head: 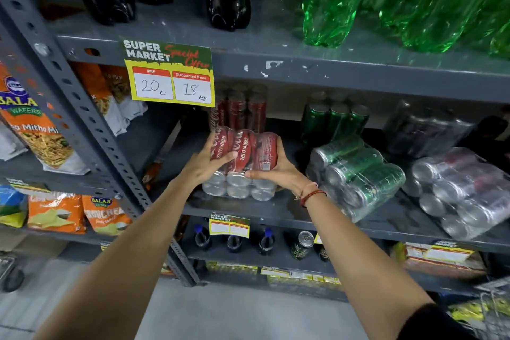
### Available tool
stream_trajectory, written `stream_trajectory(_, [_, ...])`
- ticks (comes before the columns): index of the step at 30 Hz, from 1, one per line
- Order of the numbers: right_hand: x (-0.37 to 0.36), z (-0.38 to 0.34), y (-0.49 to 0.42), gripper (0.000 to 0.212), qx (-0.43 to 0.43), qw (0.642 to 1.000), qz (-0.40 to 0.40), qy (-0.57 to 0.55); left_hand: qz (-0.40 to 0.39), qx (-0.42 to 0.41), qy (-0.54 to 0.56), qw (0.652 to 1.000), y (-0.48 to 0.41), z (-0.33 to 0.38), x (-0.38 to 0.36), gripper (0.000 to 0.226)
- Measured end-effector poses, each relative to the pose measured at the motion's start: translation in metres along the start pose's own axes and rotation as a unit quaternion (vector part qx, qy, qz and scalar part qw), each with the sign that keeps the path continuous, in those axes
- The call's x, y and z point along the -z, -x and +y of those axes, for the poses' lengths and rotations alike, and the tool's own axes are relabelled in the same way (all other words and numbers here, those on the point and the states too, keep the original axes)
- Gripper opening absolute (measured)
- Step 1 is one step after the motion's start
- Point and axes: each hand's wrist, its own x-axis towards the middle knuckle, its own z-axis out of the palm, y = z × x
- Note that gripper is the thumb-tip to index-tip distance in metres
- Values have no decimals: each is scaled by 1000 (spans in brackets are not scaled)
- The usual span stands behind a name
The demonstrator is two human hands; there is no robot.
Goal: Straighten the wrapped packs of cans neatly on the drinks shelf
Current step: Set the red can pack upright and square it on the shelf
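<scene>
Two bare forearms reach up from the bottom of the view to the drinks shelf point(248, 212). The left hand point(205, 164) lies on the left flank of the red pack point(242, 163), its fingers point(220, 160) spread across the film. The right hand point(276, 171) cups the right flank, thumb along the lower front. Both sets of fingers are closed on this pack, which sits tipped over near the front edge with the can ends facing out.

The pack looks heavy for its bulk and stiff as a block, but the shrink film is slick and stretchy, so pinching the wrap alone would probably slip. Pressing on opposite flanks, as here, seems the sound hold, low enough to slide rather than lift.

Just to the right, the green pack point(356, 171) lies askew, and beyond it the silver pack point(463, 190) is also crooked. Behind, more red cans point(240, 107) and green cans point(335, 119) stand upright at the back.
</scene>
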Motion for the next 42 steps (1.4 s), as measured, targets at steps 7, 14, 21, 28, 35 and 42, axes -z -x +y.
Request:
stream_trajectory(7, [-18, 19, 51, 135, 138, 986, 77, 61, 130, -127, -16, 983, 53, -24, -21, 105])
stream_trajectory(14, [-31, 32, 45, 131, 153, 969, 148, 123, 167, -119, -27, 978, 61, -27, -35, 115])
stream_trajectory(21, [-27, 53, 52, 109, 163, 964, 100, 186, 151, -90, -92, 980, 74, -33, -48, 100])
stream_trajectory(28, [25, 11, 35, 87, 207, 959, 132, 138, 311, -10, 125, 942, 96, 24, -64, 74])
stream_trajectory(35, [32, -33, -18, 80, 78, 986, -41, 143, 270, 69, 185, 942, 54, 44, -77, 84])
stream_trajectory(42, [0, -12, 8, 67, 78, 995, 69, -8, 216, -46, 143, 965, 41, 15, -41, 75])
